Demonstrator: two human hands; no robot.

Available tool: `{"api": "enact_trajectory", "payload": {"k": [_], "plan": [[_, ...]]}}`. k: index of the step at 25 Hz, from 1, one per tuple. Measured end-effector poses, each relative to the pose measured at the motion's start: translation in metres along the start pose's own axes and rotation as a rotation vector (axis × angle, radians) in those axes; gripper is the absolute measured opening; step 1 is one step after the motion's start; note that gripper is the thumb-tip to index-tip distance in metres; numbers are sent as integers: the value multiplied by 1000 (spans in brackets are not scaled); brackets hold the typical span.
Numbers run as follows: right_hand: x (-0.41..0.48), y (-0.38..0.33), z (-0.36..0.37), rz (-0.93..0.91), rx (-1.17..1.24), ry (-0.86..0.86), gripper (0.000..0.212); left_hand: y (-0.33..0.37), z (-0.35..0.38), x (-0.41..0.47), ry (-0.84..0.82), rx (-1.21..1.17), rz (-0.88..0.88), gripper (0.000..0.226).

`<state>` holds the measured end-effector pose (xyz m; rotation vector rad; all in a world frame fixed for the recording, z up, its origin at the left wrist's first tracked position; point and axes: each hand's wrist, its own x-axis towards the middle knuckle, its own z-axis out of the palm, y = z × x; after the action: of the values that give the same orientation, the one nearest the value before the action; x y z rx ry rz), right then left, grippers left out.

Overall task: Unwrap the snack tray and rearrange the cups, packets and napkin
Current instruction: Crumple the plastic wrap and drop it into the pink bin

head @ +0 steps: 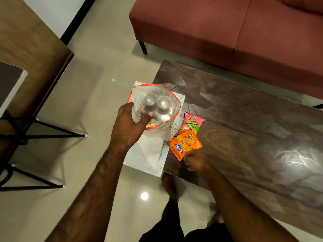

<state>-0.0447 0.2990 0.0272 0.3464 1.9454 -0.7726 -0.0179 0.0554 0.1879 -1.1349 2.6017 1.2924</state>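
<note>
A white tray (180, 100) sticks out over the near left corner of the dark wooden table (244, 128). My left hand (128, 127) grips a clear plastic cover with a red rim (172, 116), raised above the tray. Through the plastic I see steel cups (163, 102) standing together. A folded white napkin (150, 151) lies on the near part of the tray. An orange snack packet (185, 144) lies on the table beside the tray, and my right hand (195, 161) pinches its near corner. A pink and green snack packet (191, 123) lies just behind it.
A maroon sofa (227, 28) runs along the far side of the table. A wooden piece of furniture with black metal legs (35, 137) stands to the left on the pale tiled floor. My bare foot (169, 186) is on the floor beneath the tray's near edge.
</note>
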Motion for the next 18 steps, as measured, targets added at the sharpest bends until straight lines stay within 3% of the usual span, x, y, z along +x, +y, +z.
{"api": "enact_trajectory", "payload": {"k": [5, 9, 12, 14, 16, 18], "plan": [[-12, 47, -34, 137, 97, 27, 17, -12, 0, 4, -89, 138, 79, 90], [-25, 36, -42, 81, 148, 25, 15, -21, 5, 5, -135, 217, 45, 81], [-36, 6, -34, -14, 151, -4, 19, -22, 10, 1, -302, 349, 43, 78], [-44, -21, -27, -101, 173, -32, 21, -23, 13, -2, -274, 418, 124, 53], [-51, -42, -22, -212, 179, -33, 29, -24, 14, -3, -126, 258, 141, 44], [-62, -59, -24, -292, 204, -13, 52, -17, 7, 0, -23, -206, 11, 32]]}}
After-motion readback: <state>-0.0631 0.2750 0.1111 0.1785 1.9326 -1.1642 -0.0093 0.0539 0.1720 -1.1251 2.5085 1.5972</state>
